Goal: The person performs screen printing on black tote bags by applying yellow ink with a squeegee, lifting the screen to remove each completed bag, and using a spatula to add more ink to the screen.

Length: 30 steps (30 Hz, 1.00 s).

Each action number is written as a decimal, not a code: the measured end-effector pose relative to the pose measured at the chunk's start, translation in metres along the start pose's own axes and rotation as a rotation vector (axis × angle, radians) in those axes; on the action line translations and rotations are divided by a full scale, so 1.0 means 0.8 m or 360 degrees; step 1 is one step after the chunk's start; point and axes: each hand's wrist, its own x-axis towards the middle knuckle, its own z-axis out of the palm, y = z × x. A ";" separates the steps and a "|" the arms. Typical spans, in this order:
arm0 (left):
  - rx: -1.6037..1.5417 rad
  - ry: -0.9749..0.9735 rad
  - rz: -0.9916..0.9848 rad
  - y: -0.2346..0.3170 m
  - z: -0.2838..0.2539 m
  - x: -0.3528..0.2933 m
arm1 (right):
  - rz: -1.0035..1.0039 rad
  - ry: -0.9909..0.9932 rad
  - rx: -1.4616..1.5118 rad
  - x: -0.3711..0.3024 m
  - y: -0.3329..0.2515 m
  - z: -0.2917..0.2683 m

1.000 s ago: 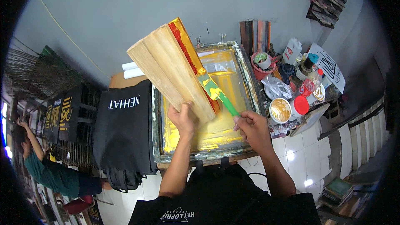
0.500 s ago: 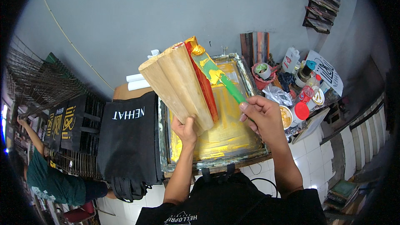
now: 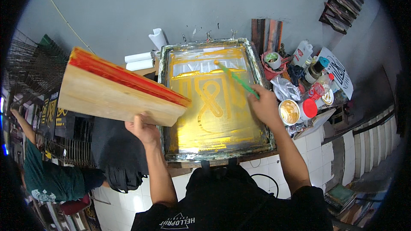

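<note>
My left hand [image 3: 144, 131] grips the lower edge of a wide wooden squeegee [image 3: 113, 96], tilted and raised over the left side of the screen-printing frame [image 3: 258, 79]. Its red rubber blade faces up and away from me, with yellow smears on it. In my right hand [image 3: 265, 106] is a green spatula [image 3: 240, 81], its yellow-tinged tip over the far part of the mesh [image 3: 235, 124]. Yellow ink coats the mesh, and a looped design shows through. Near the spatula's tip, a thicker line of ink crosses the mesh.
Right of the frame stand an ink tub [image 3: 290, 112], a red-lidded jar [image 3: 308, 108], several bottles and a pink bucket [image 3: 270, 73]. White paper rolls [image 3: 140, 61] lie at the far left. Black fabric [image 3: 117, 145] hangs left of the frame. A person in a green shirt [image 3: 53, 173] is by the racks.
The squeegee has moved left, away from the spatula, and turned nearly level. The spatula has come down over the far mesh, and the thick yellow ink on its blade is mostly gone.
</note>
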 end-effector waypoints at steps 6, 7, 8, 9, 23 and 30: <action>-0.0017 0.0162 0.0069 0.009 -0.008 0.011 | -0.0286 -0.0156 -0.0678 0.011 -0.024 0.109; -0.0020 0.0203 0.0058 0.009 -0.002 0.011 | -0.0373 -0.0169 -0.0804 0.010 -0.016 0.126; -0.0023 0.0202 0.0040 0.008 -0.005 0.011 | -0.0336 -0.0288 -0.0808 0.005 -0.023 0.135; -0.0030 0.0196 0.0019 0.006 -0.006 0.011 | -0.0294 -0.0403 -0.0815 -0.006 -0.028 0.141; 0.0326 -0.1067 -0.0518 -0.103 0.041 0.090 | 0.0573 -0.0290 0.0209 0.009 0.028 -0.033; 0.0225 -0.1662 0.0133 -0.115 0.050 0.082 | 0.0742 -0.0468 0.0532 0.033 0.050 0.000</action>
